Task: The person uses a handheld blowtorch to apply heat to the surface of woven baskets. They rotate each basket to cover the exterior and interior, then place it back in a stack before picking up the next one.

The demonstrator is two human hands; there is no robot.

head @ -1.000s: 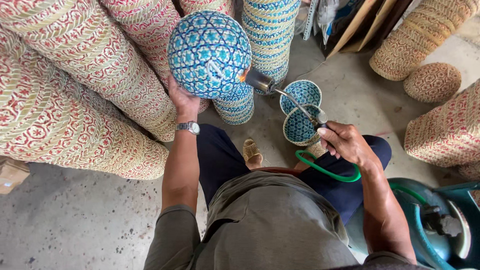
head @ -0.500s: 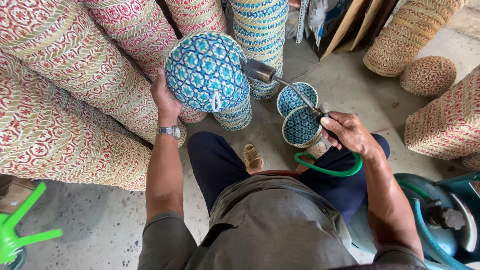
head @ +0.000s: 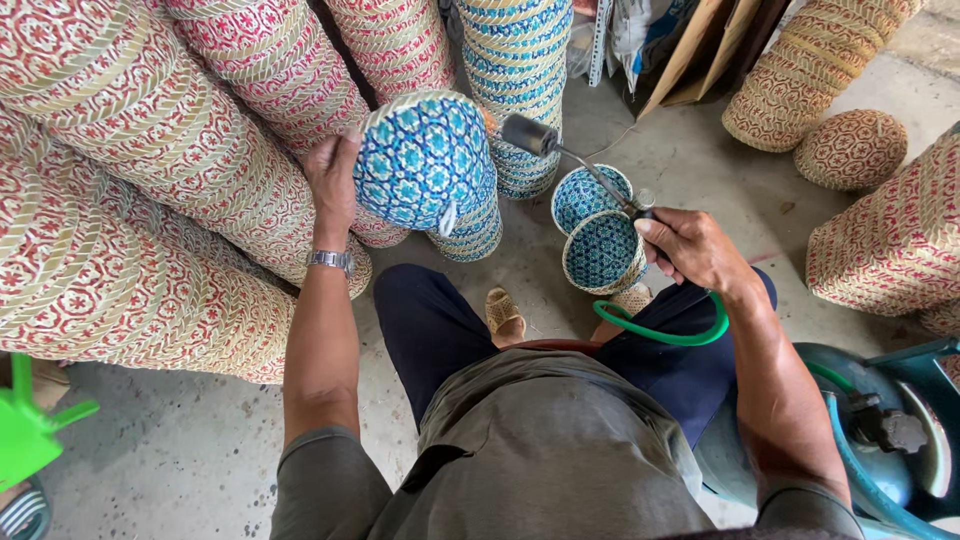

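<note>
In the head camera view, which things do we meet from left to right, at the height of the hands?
Red-patterned woven baskets → left hand → blue woven basket → gas torch → right hand → red woven basket stack.

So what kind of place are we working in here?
Most likely a basket-making workshop or storeroom: tall stacks of red-patterned woven baskets lean over a bare concrete floor, the left hand holds a blue woven basket, and a gas cylinder feeds the torch.
</note>
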